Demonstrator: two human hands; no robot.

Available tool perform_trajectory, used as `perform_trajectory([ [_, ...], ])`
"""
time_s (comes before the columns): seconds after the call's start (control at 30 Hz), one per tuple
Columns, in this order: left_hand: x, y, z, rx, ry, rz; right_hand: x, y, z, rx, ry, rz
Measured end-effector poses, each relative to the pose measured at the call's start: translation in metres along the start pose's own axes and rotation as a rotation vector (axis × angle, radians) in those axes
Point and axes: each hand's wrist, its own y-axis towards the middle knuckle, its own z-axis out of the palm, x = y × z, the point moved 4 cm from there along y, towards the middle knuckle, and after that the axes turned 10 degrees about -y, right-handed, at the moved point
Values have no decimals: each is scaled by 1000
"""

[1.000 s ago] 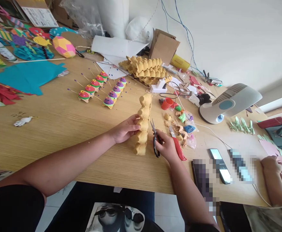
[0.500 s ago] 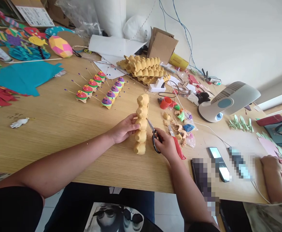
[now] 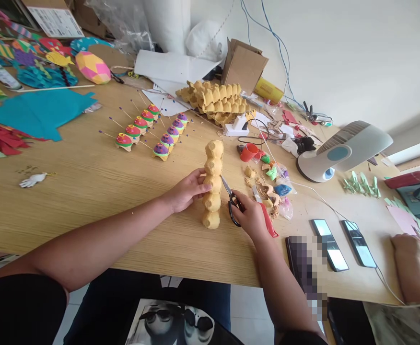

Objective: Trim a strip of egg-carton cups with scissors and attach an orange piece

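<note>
A yellow strip of egg-carton cups [image 3: 213,181] stands on edge on the wooden table [image 3: 87,191]. My left hand [image 3: 186,190] grips its left side, fingers curled round the middle cups. My right hand [image 3: 249,218] holds small black scissors [image 3: 231,201] by the handles, and the blade tips touch the strip's right side. A red-handled tool [image 3: 269,225] lies just right of this hand.
Painted carton cups with pins [image 3: 148,132] stand in two rows further back. A stack of cartons [image 3: 215,100], carton scraps [image 3: 263,184], a desk fan [image 3: 339,153], phones [image 3: 330,244] and coloured paper [image 3: 37,112] lie around. Another person's hands [image 3: 411,254] rest at the right edge.
The scissors have swung from beside the strip to its right side. My left hand keeps its grip on the strip, which stands slightly more upright.
</note>
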Motion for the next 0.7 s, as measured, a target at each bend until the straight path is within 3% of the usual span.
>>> perform_trajectory([
  [0.43,2,1,-2,22,-27,-1,-6,2,5,40,141,-16],
  [0.7,2,2,-3,26,-35,-9,0,2,1,-17,59,-32],
])
